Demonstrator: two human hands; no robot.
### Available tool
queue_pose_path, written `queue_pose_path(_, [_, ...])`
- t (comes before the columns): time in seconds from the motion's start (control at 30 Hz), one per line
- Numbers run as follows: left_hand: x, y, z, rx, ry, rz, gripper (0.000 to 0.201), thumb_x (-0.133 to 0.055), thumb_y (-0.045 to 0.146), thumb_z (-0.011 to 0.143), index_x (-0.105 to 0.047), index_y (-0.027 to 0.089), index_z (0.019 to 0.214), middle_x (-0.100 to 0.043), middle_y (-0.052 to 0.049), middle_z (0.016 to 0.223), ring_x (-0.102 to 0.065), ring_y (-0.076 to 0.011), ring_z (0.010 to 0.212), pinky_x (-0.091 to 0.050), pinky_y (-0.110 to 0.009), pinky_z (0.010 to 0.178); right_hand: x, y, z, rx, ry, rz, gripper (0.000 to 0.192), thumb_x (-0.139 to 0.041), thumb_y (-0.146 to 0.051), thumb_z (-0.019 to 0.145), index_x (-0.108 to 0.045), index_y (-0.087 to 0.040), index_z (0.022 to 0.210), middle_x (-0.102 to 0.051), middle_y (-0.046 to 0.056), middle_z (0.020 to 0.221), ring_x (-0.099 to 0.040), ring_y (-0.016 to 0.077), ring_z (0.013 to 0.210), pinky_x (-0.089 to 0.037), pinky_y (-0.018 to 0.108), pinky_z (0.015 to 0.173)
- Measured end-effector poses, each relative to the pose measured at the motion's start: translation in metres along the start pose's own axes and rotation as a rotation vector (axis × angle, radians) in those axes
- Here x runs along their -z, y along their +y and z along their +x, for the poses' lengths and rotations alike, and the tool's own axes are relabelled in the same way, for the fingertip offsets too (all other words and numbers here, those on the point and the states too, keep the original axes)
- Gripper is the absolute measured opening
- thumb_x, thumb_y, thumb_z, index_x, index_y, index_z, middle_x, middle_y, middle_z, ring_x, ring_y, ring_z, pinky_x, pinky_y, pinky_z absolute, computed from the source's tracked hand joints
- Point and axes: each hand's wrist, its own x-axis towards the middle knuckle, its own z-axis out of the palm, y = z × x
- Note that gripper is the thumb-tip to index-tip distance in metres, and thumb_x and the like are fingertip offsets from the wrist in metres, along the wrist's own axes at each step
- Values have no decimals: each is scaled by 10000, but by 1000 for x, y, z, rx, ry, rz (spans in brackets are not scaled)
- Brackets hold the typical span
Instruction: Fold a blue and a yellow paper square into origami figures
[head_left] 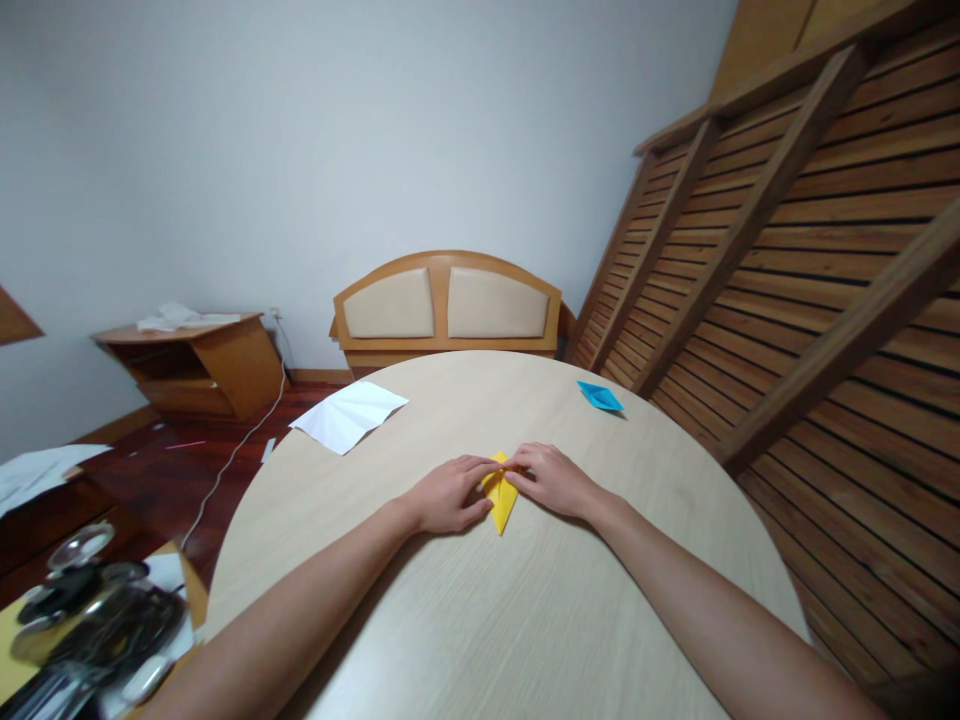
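A folded yellow paper lies on the round wooden table, shaped like a narrow kite with its long point toward me. My left hand holds its left side, thumb low on the edge and fingers reaching over the upper part. From the other side, my right hand grips the upper right of the same paper, fingertips meeting those of the left near its top. The fingers hide part of the upper folds. Farther right on the table sits a small blue folded paper boat, apart from both hands.
A creased white paper sheet lies at the table's far left. Past the far edge stands a padded headboard; wooden slats lean along the right. On the left are a low cabinet and a cluttered surface with dark, clear-wrapped items.
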Motion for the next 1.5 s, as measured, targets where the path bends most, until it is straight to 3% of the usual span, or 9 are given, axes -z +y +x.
queue_pose_path(0.13, [1,0,0,8,1,3,538,-581,275,871,-468,171,1387,-555,-134,1369,-533,-271,1243,-426,-421,1085,-1,-2,1,-14,10,-1,227,-553,-324,962,-730,-186,925,-693,56,899,-618,180,851,-435,299,788])
queue_pose_path(0.33, [2,2,1,2,2,-7,583,-577,283,870,-420,179,1422,-525,-141,1389,-532,-280,1238,-431,-424,1078,-2,-5,1,-49,38,13,245,-546,-365,962,-714,-192,1008,-695,57,944,-612,185,874,-427,300,793])
queue_pose_path(0.43, [2,3,1,10,20,-22,567,-560,289,885,-413,188,1424,-532,-138,1376,-539,-276,1231,-437,-413,1069,0,-8,1,-47,27,-19,263,-545,-383,958,-712,-182,931,-683,54,898,-600,180,839,-415,297,769])
queue_pose_path(0.93, [-4,1,4,249,162,-102,385,-458,342,968,-510,176,1311,-671,-105,1160,-639,-229,1029,-505,-379,921,5,-8,-1,-62,14,-1,182,-587,-313,881,-702,-173,858,-690,48,846,-597,177,778,-409,286,747])
queue_pose_path(1.2, [-4,1,5,250,189,-143,322,-476,304,948,-572,177,1228,-690,-85,1081,-645,-213,965,-513,-348,874,9,-5,-3,-64,-21,27,198,-591,-242,830,-735,-198,960,-723,44,910,-628,187,815,-427,287,780])
queue_pose_path(1.5, [0,1,5,215,162,-113,314,-505,251,895,-590,170,1186,-685,-81,1086,-641,-212,952,-511,-344,877,13,-4,-5,-62,-44,-40,167,-586,-183,749,-695,-206,873,-718,35,855,-638,202,830,-414,315,846])
